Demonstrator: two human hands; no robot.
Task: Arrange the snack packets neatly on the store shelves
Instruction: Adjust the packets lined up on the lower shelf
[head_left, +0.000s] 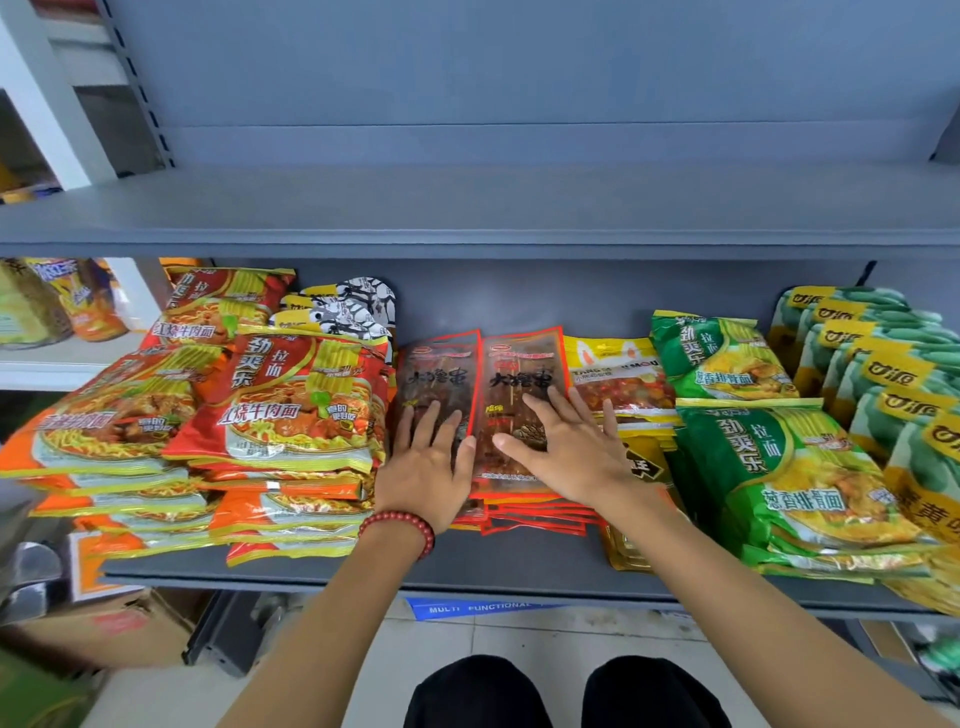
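Left grip, right grip, flat atop brown snack packets

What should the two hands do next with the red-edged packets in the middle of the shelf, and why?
Probably draw both hands to the front and push the lower packets back. The left hand and right hand lie flat, fingers straight, on two side-by-side red-edged clear snack packets, while the red edges of packets beneath them stick out unevenly toward the grey metal shelf's front.
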